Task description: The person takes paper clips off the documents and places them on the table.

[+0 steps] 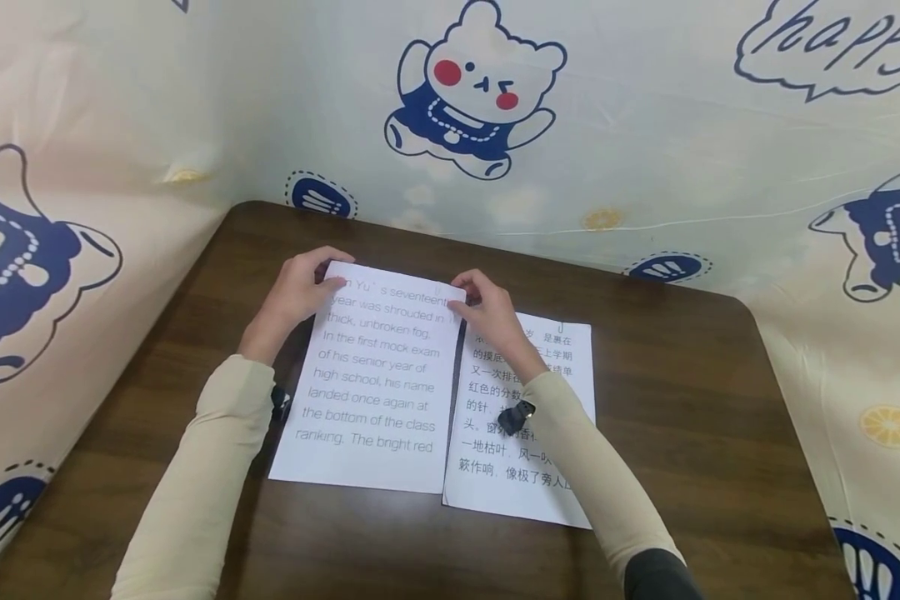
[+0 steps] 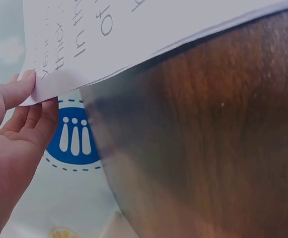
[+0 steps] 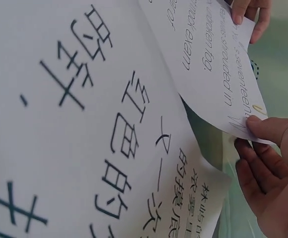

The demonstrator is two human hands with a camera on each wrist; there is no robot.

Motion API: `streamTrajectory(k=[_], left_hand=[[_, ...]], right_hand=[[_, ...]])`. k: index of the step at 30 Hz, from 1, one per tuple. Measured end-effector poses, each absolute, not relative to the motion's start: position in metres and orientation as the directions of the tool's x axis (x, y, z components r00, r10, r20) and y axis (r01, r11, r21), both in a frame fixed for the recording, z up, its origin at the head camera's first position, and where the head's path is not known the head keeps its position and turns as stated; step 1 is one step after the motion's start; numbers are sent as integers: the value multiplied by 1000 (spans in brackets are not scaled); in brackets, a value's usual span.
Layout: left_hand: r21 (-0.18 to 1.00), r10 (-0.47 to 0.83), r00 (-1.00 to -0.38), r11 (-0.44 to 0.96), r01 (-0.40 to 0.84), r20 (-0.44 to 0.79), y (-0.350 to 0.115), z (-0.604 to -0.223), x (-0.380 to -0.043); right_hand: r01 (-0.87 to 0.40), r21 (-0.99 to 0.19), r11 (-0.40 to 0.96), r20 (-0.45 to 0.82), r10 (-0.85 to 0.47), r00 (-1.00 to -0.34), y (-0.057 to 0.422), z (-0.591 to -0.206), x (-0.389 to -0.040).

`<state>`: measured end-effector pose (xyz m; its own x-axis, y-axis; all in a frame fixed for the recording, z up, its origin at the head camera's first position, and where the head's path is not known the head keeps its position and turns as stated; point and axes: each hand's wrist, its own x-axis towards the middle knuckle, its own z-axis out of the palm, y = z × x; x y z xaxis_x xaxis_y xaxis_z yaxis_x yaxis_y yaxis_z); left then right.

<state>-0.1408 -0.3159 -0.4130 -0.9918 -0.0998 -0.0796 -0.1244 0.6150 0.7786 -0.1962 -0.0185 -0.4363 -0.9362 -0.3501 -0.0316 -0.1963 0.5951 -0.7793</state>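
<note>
The English page [image 1: 371, 383] is between my hands, left of the table's middle and nearer its far edge than the near one, its print facing up. My left hand [image 1: 291, 290] pinches its far left corner, thumb on top and fingers beneath. My right hand [image 1: 497, 317] pinches the far right corner the same way. The page's far end is raised off the table [image 1: 682, 400] and bends between my grips.

Just beside it, toward the table's right edge, lies the Chinese page [image 1: 510, 479], partly hidden by my right wrist; I cannot tell whether the two pages overlap. A paper clip [image 1: 560, 328] shows on its far edge. Beyond the table's far edge hangs a pale cloth [image 1: 645, 150] printed with a cartoon bear [image 1: 480, 92]. My sleeves [image 1: 202, 467] are cream.
</note>
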Motion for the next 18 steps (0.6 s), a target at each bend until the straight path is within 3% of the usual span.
streamTrajectory(k=[18], left_hand=[[759, -98, -995, 649, -55, 11, -317, -377, -116]], right_hand=[[-195, -901, 387, 19, -414, -910, -9, -417, -181]])
